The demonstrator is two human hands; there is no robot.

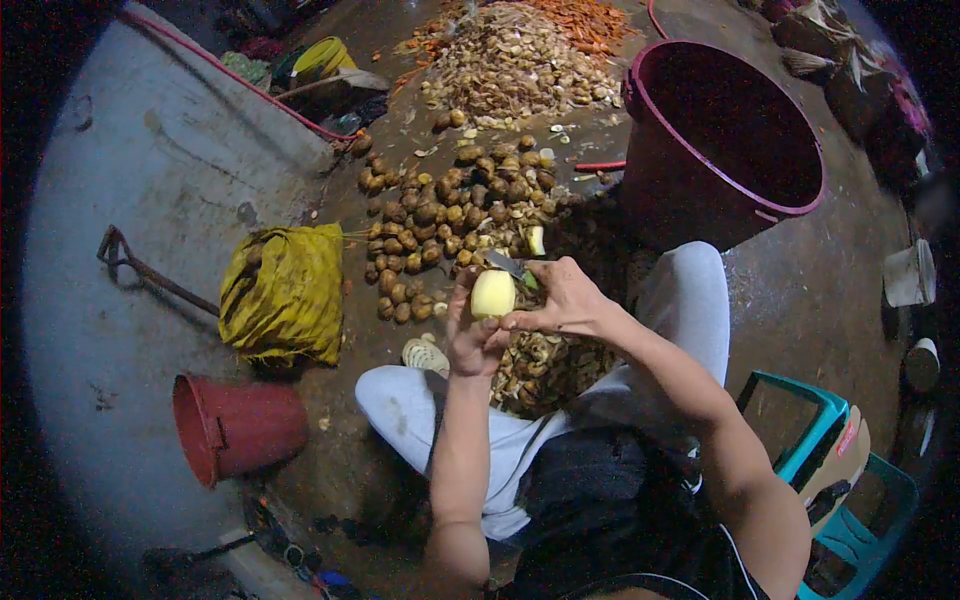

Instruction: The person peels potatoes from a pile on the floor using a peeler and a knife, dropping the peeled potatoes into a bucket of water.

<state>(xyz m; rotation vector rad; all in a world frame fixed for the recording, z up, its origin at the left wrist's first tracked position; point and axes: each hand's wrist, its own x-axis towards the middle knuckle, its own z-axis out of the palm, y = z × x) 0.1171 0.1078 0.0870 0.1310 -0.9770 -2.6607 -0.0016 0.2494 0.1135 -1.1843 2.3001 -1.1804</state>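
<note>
Sitting low on the floor (340, 430). Holding up a potato (493, 296) (peeled, pale yellow, rather smooth) in front of the body, above peelings (545, 375) heaped between the bent legs (690, 300). Clamped around its left side with the left hand (474, 335); gripping a knife (503, 263) in the right hand (565, 300), with the blade at the potato's top end and a thumb near its lower end. Both hands close together. Hard to be sure how the handle sits, mostly hidden. Just ahead, loosely piled brown potatoes (428, 213); farther off, a pale heap (510, 60) beside orange pieces (592, 25). To the right, a maroon tub (690, 180); to the left, a yellow sack (285, 290) near a red bucket (257, 425).
</note>
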